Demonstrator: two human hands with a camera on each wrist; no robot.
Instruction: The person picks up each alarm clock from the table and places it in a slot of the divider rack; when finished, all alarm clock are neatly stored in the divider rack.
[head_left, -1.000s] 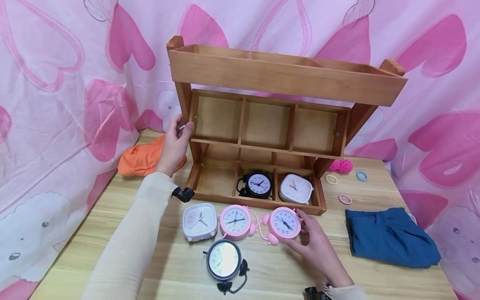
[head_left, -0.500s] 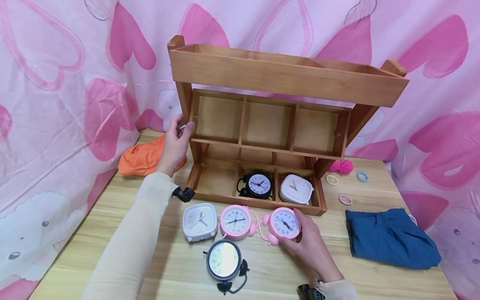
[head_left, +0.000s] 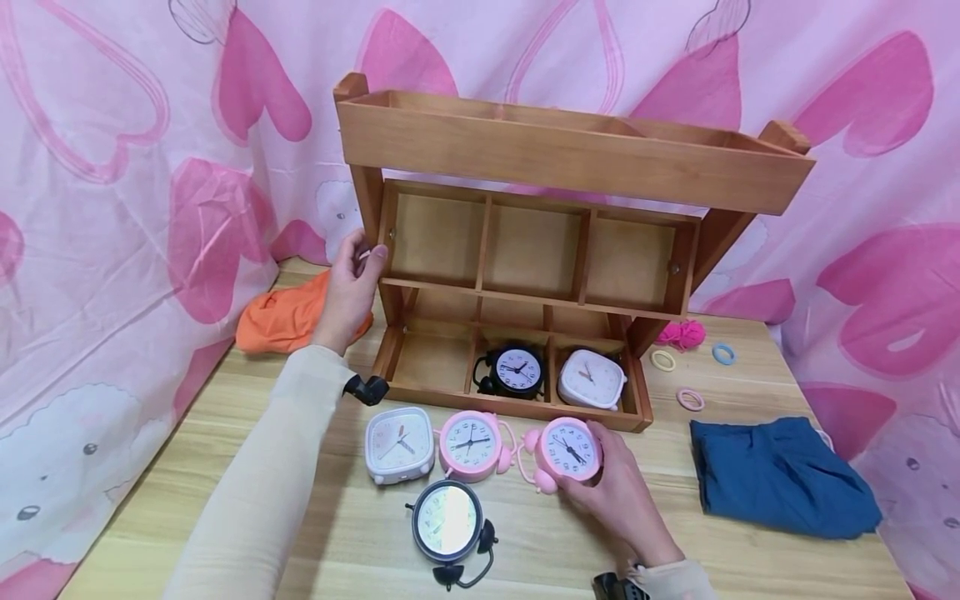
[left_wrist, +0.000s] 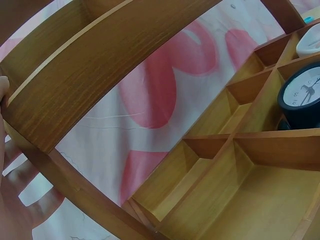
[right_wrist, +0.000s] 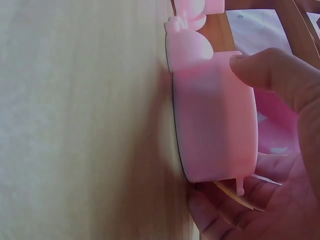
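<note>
My left hand (head_left: 351, 292) grips the left side of a three-tier wooden shelf (head_left: 555, 162), thumb at the middle tray's edge. In the left wrist view its fingers (left_wrist: 45, 205) lie behind the wooden upright. My right hand (head_left: 624, 492) holds a pink twin-bell alarm clock (head_left: 570, 450), thumb and fingers on opposite sides of its casing. That clock lies face up, bells pointing left, on the table. Left of it are another pink alarm clock (head_left: 470, 444) and a white square clock (head_left: 400, 443). A black twin-bell clock (head_left: 447, 520) lies nearer to me.
The shelf's bottom tray holds a black alarm clock (head_left: 517, 369) and a white clock (head_left: 592, 377). Orange cloth (head_left: 281, 315) lies at left. On the right are folded blue cloth (head_left: 780, 475), pink yarn (head_left: 682, 333) and several small rings (head_left: 690, 399). A pink curtain (head_left: 135, 208) hangs behind.
My right hand has shifted slightly left, its fingers closing in around the right-hand pink alarm clock. The left hand and the shelf look the same.
</note>
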